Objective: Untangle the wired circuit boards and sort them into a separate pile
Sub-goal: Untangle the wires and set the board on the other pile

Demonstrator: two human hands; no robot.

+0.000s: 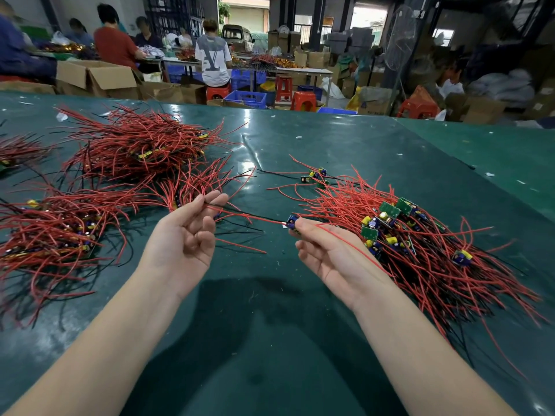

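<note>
Both grips pinch wired board (292,221) | green table (345,145) | crowded workshop

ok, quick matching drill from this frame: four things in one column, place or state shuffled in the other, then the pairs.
Column 1
1. left hand
2. right hand
3. tangled pile
4. far stack

Column 2
A. lies right of the hands, green boards showing
B. pinches the wire ends
C. lies at the far left of the table, wires fanned outward
D. pinches a small circuit board

Pairs: 1-B, 2-D, 3-A, 4-C
</note>
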